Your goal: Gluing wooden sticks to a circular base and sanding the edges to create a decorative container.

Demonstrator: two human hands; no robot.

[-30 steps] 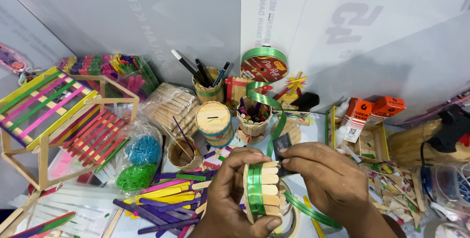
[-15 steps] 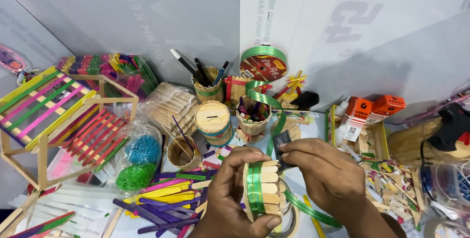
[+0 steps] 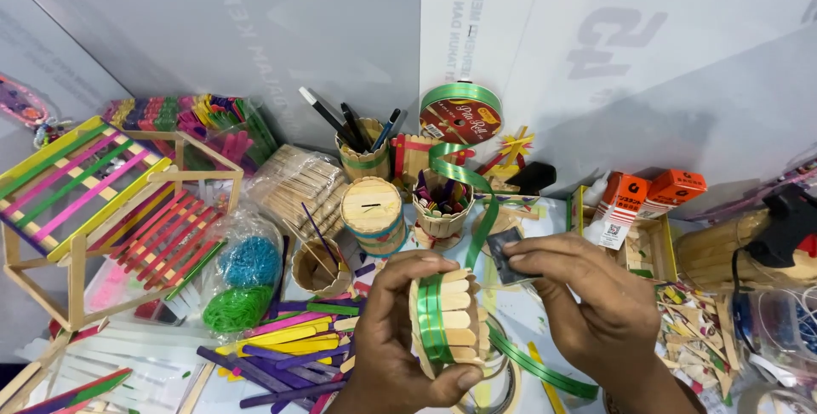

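My left hand [image 3: 391, 337] grips a small round holder made of wooden craft sticks [image 3: 455, 316], tilted on its side. A green ribbon [image 3: 432, 320] is wrapped around the holder's middle. From there the ribbon runs up in a curl [image 3: 477, 210] to a green ribbon spool [image 3: 460, 112] leaning against the back wall. My right hand [image 3: 596, 303] is beside the holder's right edge and pinches a small dark flat piece [image 3: 504, 259] between thumb and fingers.
A coloured stick house frame [image 3: 94, 201] stands at left. Loose coloured sticks [image 3: 281, 354], bags of rubber bands [image 3: 242, 282], stick cups with pens [image 3: 366, 154], a round stick box [image 3: 373, 212] and orange glue boxes [image 3: 647, 197] crowd the table. A glue gun [image 3: 787, 227] lies at right.
Both hands hold the holder much as before. The right hand has shifted slightly at the holder's upper right edge; the ribbon stays wrapped.
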